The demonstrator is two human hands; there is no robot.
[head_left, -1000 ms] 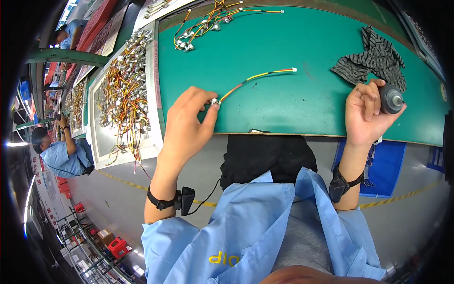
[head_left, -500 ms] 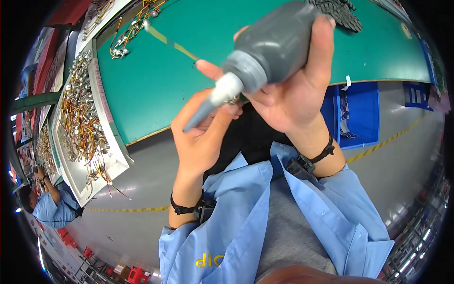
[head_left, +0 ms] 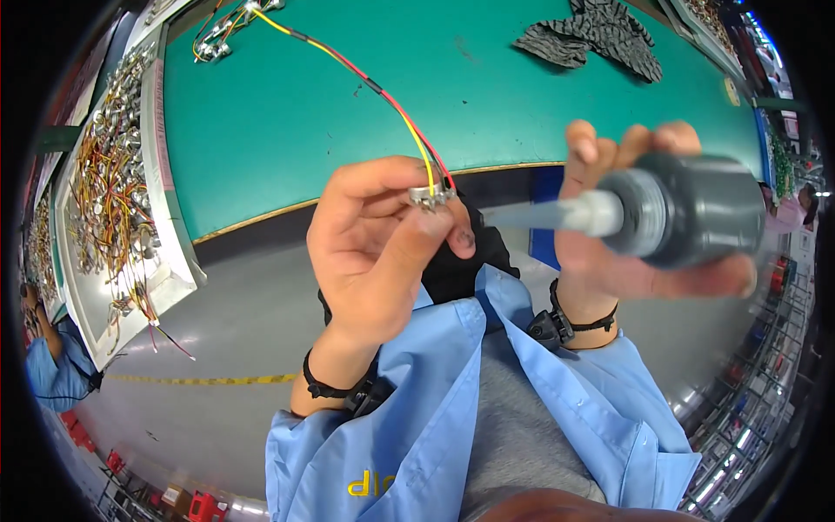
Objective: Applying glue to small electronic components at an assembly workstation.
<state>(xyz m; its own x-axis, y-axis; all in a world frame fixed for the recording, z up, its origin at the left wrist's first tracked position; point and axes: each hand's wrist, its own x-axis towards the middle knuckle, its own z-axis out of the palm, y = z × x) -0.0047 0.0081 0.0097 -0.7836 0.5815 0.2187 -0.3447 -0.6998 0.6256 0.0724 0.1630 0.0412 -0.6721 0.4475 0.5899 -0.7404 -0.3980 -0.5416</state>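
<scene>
My left hand (head_left: 364, 252) pinches a small metal potentiometer (head_left: 430, 197) between thumb and fingertips. Yellow, red and dark wires (head_left: 393, 101) rise from it and arc to the far left over the green table, with black sleeves along them. A dark smudge marks one fingertip. To the right, my right hand (head_left: 593, 271) grips a dark grey squeeze bottle (head_left: 715, 209), somewhat blurred. The bottle lies sideways, its white collar and tapered grey nozzle (head_left: 522, 215) pointing left toward the potentiometer. A gap separates the nozzle from my left hand.
On the green table (head_left: 287, 122) lie grey patterned gloves (head_left: 600, 39) at the far right and more wired parts (head_left: 213, 50) at the far left. A white tray (head_left: 178, 261) heaped with wired parts stands left. Another person's blue sleeve (head_left: 56, 370) shows beyond it. A blue bin (head_left: 545, 248) sits behind my right hand.
My right hand has swung the bottle right and down, away from the left hand, turning it from slanted to nearly level. The potentiometer in my left hand is now exposed.
</scene>
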